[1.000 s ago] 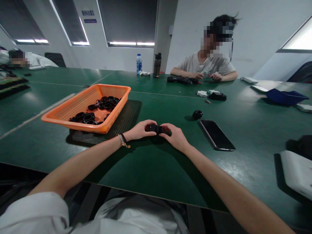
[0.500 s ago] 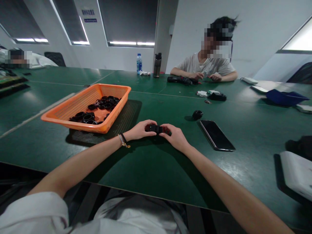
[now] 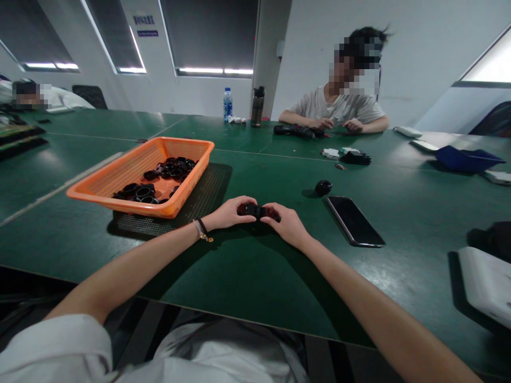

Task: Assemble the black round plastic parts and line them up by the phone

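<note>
Close above the green table, my left hand [image 3: 233, 212] and my right hand [image 3: 288, 223] meet over a small black part with reddish sides [image 3: 258, 212]. Fingers and thumb of each hand are closed on one end of it; its exact kind is hard to make out, and the fingers cover much of it. To the left stands an orange perforated basket [image 3: 96, 187] with several black ring-shaped parts [image 3: 175, 169] inside. A similar black round piece [image 3: 323, 187] rests on the table, right of my hands, just beyond a phone [image 3: 355, 221].
The green table [image 3: 247, 287] has its near edge by my lap. A white box-like object [image 3: 487, 282] sits at the right. Farther back are a water bottle [image 3: 228, 105], a dark tumbler [image 3: 257, 107] and a blue open tray [image 3: 469, 159]. Across the table sits a person [image 3: 339, 103].
</note>
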`<state>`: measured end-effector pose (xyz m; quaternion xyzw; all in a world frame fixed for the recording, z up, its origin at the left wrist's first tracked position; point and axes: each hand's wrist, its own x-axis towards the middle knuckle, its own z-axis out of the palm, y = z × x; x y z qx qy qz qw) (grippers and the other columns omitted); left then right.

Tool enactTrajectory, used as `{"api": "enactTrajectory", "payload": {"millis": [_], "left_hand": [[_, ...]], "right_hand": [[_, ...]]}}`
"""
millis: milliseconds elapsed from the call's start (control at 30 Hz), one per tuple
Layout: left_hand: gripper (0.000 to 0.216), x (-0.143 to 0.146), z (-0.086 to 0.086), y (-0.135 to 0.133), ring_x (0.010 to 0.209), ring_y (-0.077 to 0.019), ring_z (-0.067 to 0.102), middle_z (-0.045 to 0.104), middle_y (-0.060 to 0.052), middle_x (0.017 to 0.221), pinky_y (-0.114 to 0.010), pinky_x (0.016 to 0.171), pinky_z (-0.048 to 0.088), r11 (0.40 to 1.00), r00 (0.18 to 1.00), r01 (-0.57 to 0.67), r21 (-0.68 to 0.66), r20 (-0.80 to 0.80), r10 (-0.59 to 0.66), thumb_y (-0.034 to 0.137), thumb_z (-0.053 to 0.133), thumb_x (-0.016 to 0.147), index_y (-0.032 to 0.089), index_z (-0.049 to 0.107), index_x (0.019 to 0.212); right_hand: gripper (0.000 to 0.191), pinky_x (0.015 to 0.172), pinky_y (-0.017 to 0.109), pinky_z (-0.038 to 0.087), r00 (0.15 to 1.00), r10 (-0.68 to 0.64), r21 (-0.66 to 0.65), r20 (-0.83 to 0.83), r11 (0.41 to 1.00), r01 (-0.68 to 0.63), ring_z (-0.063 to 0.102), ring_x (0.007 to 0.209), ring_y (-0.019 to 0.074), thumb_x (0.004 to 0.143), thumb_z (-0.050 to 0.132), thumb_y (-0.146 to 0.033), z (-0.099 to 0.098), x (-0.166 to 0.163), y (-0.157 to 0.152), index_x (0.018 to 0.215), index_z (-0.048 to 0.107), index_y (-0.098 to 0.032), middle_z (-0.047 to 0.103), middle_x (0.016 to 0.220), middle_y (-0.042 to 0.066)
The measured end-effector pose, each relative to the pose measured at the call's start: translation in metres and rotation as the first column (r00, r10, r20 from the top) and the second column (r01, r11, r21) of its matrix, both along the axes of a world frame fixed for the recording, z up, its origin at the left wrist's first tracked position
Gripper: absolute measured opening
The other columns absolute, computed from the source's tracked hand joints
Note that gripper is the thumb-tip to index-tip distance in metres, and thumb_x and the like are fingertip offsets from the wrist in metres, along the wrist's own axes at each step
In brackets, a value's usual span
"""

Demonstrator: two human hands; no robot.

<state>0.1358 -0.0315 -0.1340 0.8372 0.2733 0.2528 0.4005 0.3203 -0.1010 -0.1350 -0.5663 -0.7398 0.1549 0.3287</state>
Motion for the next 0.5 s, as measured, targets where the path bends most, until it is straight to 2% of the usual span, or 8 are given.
{"api": "enactTrajectory", "payload": {"millis": [367, 500], "left_hand": [[0.041, 0.0009, 0.0012, -0.0014, 0.086, -0.0152, 0.055, 0.058, -0.007, 0.102, -0.027, 0.077, 0.045, 1.000, 1.000, -0.008, 0.010, -0.012, 0.009, 0.027, 0.066, 0.069, 0.013, 0.054, 0.105], [0.040, 0.0006, 0.0011, -0.0013, 0.087, -0.0160, 0.055, 0.058, -0.007, 0.101, -0.028, 0.079, 0.044, 0.999, 1.000, -0.012, 0.047, -0.027, 0.013, 0.029, 0.066, 0.069, 0.014, 0.055, 0.104]], "right_hand": [[0.017, 0.064, 0.028, 0.045, 1.000, 0.004, -0.004, -0.008, 1.000, -0.004, 0.056, 0.067, 0.0144, 0.076, 0.058, -0.023, 0.0003, -0.0002, 0.0004, 0.092, 0.059, -0.017, 0.063, 0.077, 0.003], [0.027, 0.068, 0.030, 0.045, 0.999, 0.034, 0.032, -0.014, 0.999, -0.033, 0.057, 0.072, 0.0156, 0.071, 0.064, -0.023, 0.0001, 0.0006, -0.0011, 0.096, 0.057, -0.018, 0.062, 0.080, 0.002]]}}
